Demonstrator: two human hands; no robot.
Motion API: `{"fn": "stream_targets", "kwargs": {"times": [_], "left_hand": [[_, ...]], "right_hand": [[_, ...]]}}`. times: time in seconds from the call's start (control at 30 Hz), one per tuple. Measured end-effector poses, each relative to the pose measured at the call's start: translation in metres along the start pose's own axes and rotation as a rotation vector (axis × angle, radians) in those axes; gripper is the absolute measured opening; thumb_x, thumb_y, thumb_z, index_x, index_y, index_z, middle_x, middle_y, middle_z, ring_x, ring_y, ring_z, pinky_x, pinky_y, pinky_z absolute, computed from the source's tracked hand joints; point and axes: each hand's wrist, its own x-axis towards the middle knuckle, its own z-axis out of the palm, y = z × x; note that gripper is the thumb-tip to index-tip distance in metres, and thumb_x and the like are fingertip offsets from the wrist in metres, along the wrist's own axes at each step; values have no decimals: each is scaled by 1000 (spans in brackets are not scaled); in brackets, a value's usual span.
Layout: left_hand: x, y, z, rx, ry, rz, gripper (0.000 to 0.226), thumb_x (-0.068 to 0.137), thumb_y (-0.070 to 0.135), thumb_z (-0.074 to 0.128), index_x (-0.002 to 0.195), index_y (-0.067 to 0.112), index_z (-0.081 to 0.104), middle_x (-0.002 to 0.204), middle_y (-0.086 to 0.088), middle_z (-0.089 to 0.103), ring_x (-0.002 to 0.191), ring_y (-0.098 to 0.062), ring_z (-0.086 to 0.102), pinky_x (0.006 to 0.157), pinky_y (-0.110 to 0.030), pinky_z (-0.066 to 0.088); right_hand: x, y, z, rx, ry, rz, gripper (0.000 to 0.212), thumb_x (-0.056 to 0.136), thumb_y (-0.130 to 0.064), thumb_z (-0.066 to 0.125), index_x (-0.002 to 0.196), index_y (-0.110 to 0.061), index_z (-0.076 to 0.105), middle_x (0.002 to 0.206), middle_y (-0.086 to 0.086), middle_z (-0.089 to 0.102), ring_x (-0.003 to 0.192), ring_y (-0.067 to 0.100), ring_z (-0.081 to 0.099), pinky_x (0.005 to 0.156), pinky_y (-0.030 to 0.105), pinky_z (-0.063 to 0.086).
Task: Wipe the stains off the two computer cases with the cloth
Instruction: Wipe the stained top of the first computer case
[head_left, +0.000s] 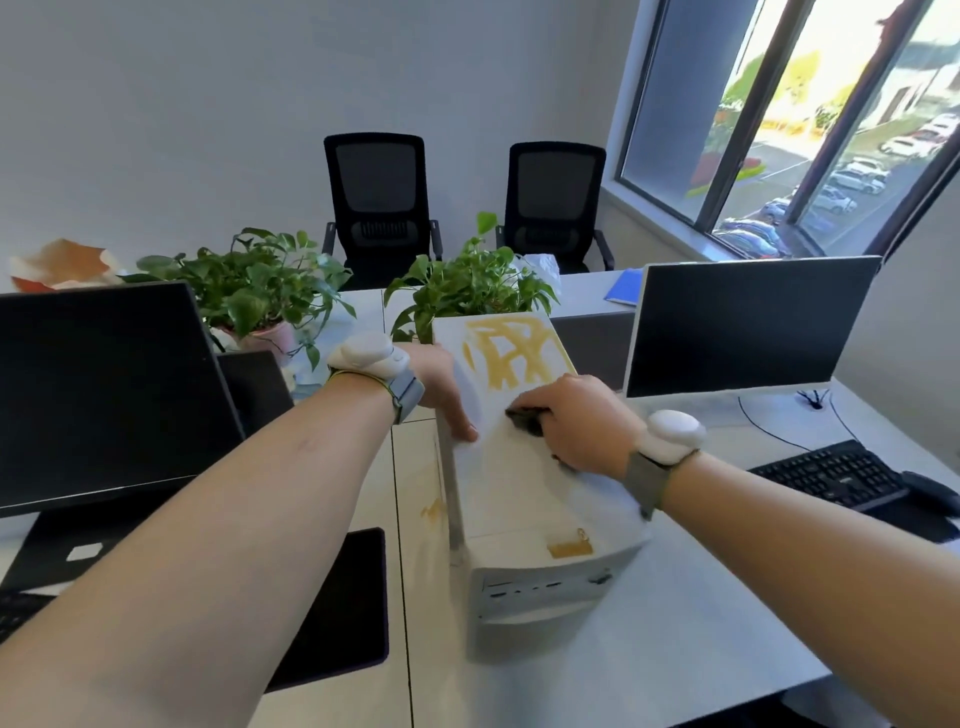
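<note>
**Wiping case top, left hand bracing**

Case (524, 467): white tower lying long on the desk (701, 623), dead centre, front panel toward 6 o'clock. Looks rigid and heavy enough to stay put, but the top is smooth, so likely slides under a hard push. Best braced at the left top edge, as now. Only one case identifiable here.

Stains: big yellow scribble (511, 358) at the 12 o'clock end of the top, small patch (570, 548) near 6 o'clock, a smear on the left side panel.

Cloth (525, 419): dark, soft, bunched small, just below the scribble.

Right hand (576, 423): fingers curled over the cloth, pressing it to the top.

Left hand (441, 392): fingers fairly straight, resting on the left top edge, gripping nothing.
</note>
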Motion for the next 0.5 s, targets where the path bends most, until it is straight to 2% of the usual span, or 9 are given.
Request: {"fn": "stream_targets", "kwargs": {"times": [0.07,0.13,0.2,0.27,0.33,0.4,0.5], "left_hand": [[-1,11,-5,57,-45,0,79,81,56,81,138,9,54,122,-1,56,105,-21,53,82,-25,41],[-10,27,-17,85,-69,-17,65,95,43,71,143,5,49,136,-4,55,104,-18,47,71,-19,34],[-15,32,-22,119,-83,-32,73,94,48,70,147,5,45,146,-6,51,112,-20,48,67,-18,36],[-4,28,-14,118,-71,-66,98,79,68,76,150,9,43,148,-5,50,121,-23,52,80,-19,36],[-6,31,-10,107,-61,-101,112,66,82,74,147,11,45,142,-5,54,112,-25,54,89,-27,39],[-4,40,-9,105,-63,-125,108,66,88,67,141,11,52,132,-5,58,102,-24,52,92,-30,43],[-3,57,-9,138,-73,-146,97,71,88,62,133,13,60,126,-5,62,100,-24,52,89,-30,42]], "right_hand": [[6,-15,12,150,21,-81,30,94,-32,52,114,-38,74,112,-11,71,109,20,59,95,37,51],[8,-26,20,157,1,-183,28,95,-47,51,104,-34,74,106,-14,67,107,19,55,95,39,49],[11,-19,24,130,26,-226,25,99,-37,53,105,-29,75,110,-12,66,109,20,53,99,36,44],[9,-3,23,81,67,-246,24,100,-27,55,109,-26,77,117,-10,68,114,20,53,103,30,38],[3,19,17,8,79,-221,27,97,-21,55,111,-27,77,117,-8,69,113,21,54,101,25,34],[-6,42,8,-110,84,-184,31,96,-15,51,111,-26,76,113,-7,67,107,19,53,96,19,30],[-7,64,-6,-190,70,-133,35,98,-12,44,111,-24,74,111,-5,66,105,19,53,95,21,33]]}}
